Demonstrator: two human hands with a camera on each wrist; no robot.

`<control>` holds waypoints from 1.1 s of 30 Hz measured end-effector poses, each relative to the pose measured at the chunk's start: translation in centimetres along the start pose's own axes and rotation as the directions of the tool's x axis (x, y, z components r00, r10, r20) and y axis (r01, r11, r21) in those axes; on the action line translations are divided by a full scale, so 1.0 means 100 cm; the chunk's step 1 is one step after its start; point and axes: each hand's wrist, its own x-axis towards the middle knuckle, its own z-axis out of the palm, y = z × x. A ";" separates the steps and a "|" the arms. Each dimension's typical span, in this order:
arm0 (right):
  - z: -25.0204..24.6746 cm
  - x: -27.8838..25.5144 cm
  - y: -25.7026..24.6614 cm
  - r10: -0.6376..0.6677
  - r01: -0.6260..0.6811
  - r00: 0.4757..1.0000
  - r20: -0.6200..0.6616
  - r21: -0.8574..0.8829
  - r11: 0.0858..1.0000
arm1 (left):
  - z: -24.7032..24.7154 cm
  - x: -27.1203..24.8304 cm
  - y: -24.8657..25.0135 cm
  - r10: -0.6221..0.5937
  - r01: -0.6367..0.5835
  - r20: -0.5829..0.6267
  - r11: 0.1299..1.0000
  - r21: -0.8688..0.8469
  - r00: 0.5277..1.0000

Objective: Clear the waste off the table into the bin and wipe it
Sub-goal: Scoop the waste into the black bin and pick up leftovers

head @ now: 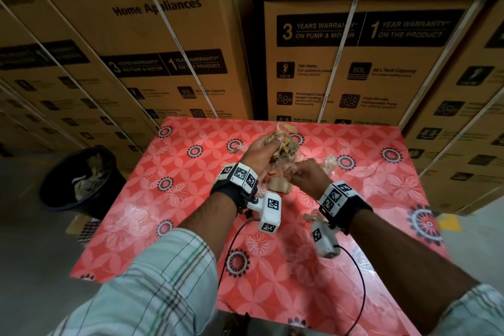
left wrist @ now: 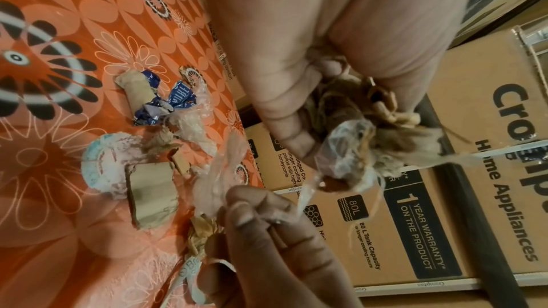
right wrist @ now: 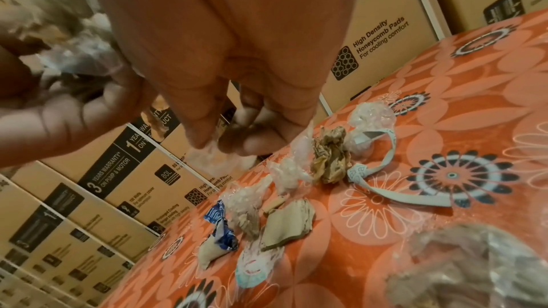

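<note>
a tangled handful of brown fibre, paper strips and clear film point(left wrist: 370, 130) is held clenched in the left hand point(head: 260, 153), raised above the middle of the red flower-patterned table point(head: 191, 226), apparently so that gathered waste is kept together for a single trip. a crumpled scrap of clear plastic film point(left wrist: 213, 184) is pinched between the curled fingertips of the right hand point(head: 309, 173), close beside the left, seemingly to be added to that handful. more waste is left lying on the table below the hands: a torn brown cardboard piece point(right wrist: 289, 224), a crumpled blue foil wrapper point(right wrist: 221, 228), a flattened white paper cup point(left wrist: 102, 163), a crushed ball of brown paper point(right wrist: 330, 156) and a pale blue printed strap point(right wrist: 382, 172). the round black bin point(head: 79, 180), already holding scraps, is seen on the floor just off the table's left edge, within reach for dumping. stacked brown cardboard appliance cartons point(head: 354, 63) are seen behind. no wiping cloth is in view; collection is judged only partly done.
</note>
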 end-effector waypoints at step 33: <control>-0.040 -0.021 -0.068 0.019 -0.151 0.973 0.229 0.575 0.804 | -0.014 -0.004 -0.003 0.156 -0.159 0.045 0.868 0.470 0.987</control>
